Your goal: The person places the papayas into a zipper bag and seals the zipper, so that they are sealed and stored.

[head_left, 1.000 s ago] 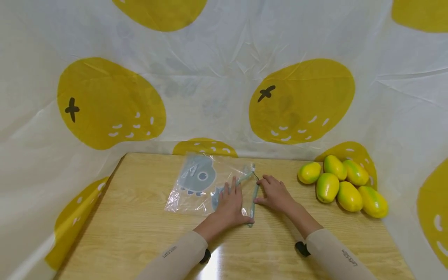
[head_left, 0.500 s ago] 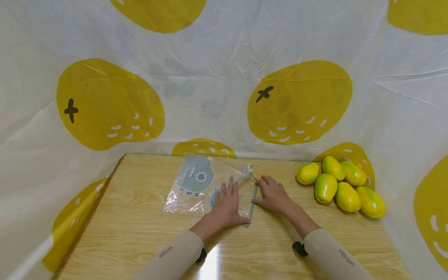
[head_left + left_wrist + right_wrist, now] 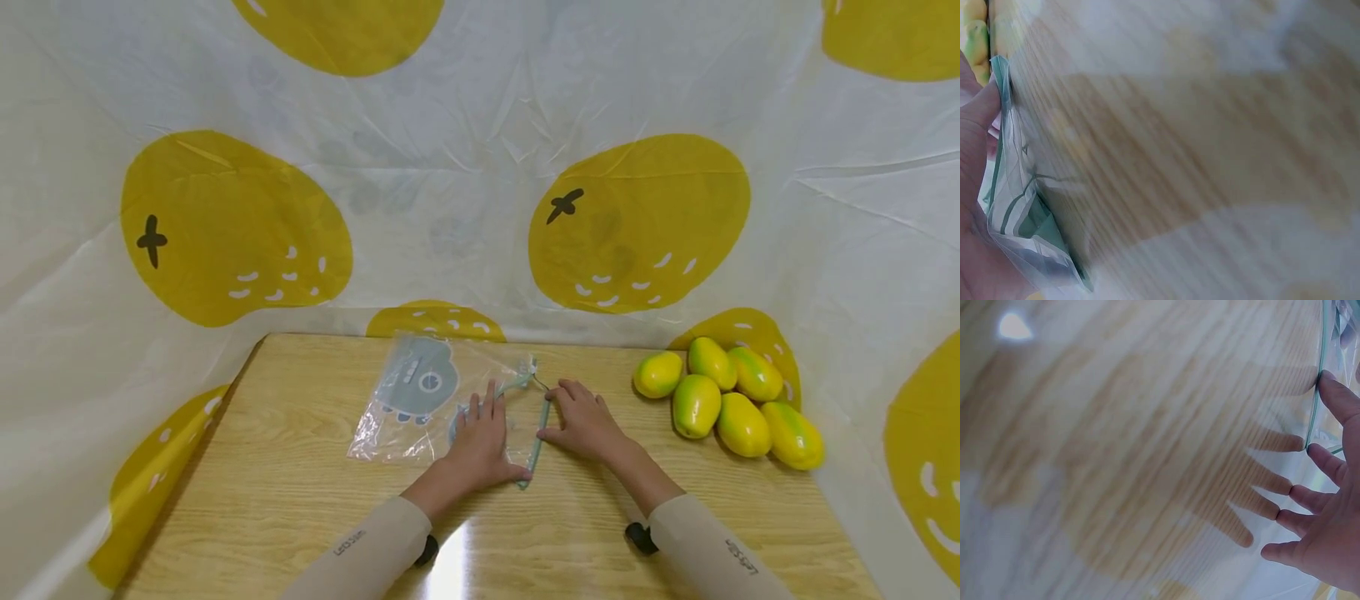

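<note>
A clear plastic zip bag [image 3: 427, 429] with a blue-grey dinosaur print lies flat near the table's back edge. Green strips [image 3: 542, 425] run along its right end, spread apart in a V, with a small slider at the far corner. My left hand [image 3: 480, 442] rests on the bag with fingers spread, its thumb at the near end of the strip. My right hand [image 3: 588, 421] touches the outer strip with thumb and index fingertips set apart; in the right wrist view its other fingertips rest on the glossy table.
Several yellow-green mangoes [image 3: 696, 406] are grouped at the table's back right. A white cloth [image 3: 450, 208] printed with big yellow fruit hangs behind and beside the wooden table [image 3: 300, 500].
My left hand and the near end of the strip have shifted slightly left. My right hand keeps its touch on the outer strip. The mangoes look unchanged.
</note>
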Action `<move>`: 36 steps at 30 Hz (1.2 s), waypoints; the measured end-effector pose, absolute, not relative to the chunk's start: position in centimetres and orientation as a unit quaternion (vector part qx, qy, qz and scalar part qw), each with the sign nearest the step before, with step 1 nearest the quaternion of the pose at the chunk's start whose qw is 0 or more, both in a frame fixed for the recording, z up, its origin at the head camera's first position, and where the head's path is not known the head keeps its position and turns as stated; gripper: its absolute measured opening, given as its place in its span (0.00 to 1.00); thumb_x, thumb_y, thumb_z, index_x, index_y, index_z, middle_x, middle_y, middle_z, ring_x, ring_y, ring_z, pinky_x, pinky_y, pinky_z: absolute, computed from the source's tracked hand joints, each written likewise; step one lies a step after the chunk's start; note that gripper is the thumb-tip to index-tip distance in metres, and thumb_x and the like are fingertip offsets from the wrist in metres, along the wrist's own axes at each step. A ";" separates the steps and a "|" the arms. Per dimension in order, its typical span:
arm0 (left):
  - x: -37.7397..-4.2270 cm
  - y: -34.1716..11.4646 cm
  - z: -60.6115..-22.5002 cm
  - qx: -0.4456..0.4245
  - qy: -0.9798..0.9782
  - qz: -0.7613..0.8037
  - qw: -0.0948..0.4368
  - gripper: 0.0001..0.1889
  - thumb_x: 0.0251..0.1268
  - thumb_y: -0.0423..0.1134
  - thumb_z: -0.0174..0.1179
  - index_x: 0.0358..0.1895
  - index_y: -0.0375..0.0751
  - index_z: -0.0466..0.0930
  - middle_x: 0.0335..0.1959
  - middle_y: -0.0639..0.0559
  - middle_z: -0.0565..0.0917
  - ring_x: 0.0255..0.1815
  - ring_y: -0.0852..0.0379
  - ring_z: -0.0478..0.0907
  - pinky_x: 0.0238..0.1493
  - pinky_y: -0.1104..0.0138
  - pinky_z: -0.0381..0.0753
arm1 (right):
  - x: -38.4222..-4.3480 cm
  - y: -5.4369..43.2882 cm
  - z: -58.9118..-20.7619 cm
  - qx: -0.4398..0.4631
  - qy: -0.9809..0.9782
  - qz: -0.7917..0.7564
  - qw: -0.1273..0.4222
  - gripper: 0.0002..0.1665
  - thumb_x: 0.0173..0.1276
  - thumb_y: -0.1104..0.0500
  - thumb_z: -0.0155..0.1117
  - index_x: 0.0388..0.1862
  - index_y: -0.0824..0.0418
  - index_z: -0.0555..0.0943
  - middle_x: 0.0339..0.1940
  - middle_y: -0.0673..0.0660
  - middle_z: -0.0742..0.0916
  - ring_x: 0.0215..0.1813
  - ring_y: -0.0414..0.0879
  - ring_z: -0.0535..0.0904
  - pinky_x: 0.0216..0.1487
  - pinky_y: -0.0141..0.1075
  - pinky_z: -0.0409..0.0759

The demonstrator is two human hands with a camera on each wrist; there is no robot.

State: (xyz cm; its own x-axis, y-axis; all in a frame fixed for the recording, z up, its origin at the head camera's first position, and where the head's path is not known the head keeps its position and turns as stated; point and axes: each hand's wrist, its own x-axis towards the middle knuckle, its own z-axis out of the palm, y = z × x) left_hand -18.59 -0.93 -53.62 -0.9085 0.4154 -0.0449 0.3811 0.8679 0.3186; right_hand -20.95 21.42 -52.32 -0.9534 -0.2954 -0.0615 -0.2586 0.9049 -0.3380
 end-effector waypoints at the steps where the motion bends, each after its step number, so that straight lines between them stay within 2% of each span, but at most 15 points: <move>1: -18.6 -1.0 -53.6 0.208 0.965 0.153 0.055 0.74 0.39 0.77 0.74 0.83 0.33 0.47 0.86 0.34 0.41 0.82 0.27 0.51 0.74 0.35 0.64 | -20.9 21.4 -52.3 -0.142 0.975 -0.164 0.056 0.41 0.64 0.39 0.75 0.68 0.60 0.76 0.78 0.70 0.69 0.79 0.69 0.61 0.70 0.76 0.59; 9: -19.1 -1.8 -54.0 0.213 0.963 0.161 0.033 0.76 0.36 0.78 0.74 0.82 0.30 0.47 0.85 0.33 0.42 0.82 0.27 0.51 0.73 0.36 0.65 | -20.9 21.3 -52.4 -0.138 0.977 -0.158 0.047 0.41 0.64 0.39 0.75 0.67 0.60 0.75 0.76 0.70 0.70 0.78 0.68 0.63 0.70 0.75 0.60; 16: -19.0 -2.0 -54.0 0.207 0.962 0.175 0.047 0.76 0.36 0.77 0.75 0.83 0.32 0.46 0.86 0.35 0.40 0.82 0.27 0.49 0.74 0.35 0.63 | -20.8 21.3 -52.8 -0.140 0.977 -0.157 0.042 0.41 0.63 0.38 0.75 0.67 0.59 0.75 0.76 0.70 0.71 0.78 0.67 0.64 0.70 0.74 0.61; 21: -19.1 -1.9 -54.0 0.210 0.963 0.165 0.043 0.76 0.36 0.77 0.75 0.83 0.33 0.46 0.86 0.34 0.41 0.82 0.27 0.50 0.73 0.35 0.64 | -20.6 21.3 -52.9 -0.155 0.974 -0.167 0.015 0.39 0.62 0.41 0.77 0.64 0.60 0.77 0.74 0.70 0.73 0.75 0.67 0.67 0.69 0.70 0.65; 30: -19.3 -1.5 -53.8 0.210 0.965 0.151 0.054 0.78 0.35 0.78 0.74 0.83 0.32 0.45 0.86 0.34 0.40 0.83 0.28 0.49 0.75 0.36 0.63 | -20.6 21.3 -53.0 -0.179 0.966 -0.188 -0.004 0.36 0.62 0.43 0.78 0.62 0.60 0.79 0.73 0.70 0.75 0.74 0.68 0.69 0.72 0.67 0.66; 36: -19.3 -1.7 -54.1 0.211 0.965 0.150 0.045 0.78 0.33 0.78 0.75 0.83 0.32 0.45 0.86 0.34 0.41 0.82 0.28 0.49 0.75 0.37 0.63 | -20.8 21.8 -52.2 -0.206 0.956 -0.210 -0.021 0.38 0.63 0.44 0.78 0.65 0.61 0.78 0.73 0.71 0.75 0.72 0.70 0.72 0.71 0.65 0.69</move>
State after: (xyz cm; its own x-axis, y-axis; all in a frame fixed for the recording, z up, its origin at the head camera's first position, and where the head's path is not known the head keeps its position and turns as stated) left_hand -19.35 -1.70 -54.07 -0.9071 0.4201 -0.0240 0.3930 0.8661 0.3089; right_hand -20.76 21.85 -52.22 -0.9142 -0.3852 0.1263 -0.4027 0.8271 -0.3921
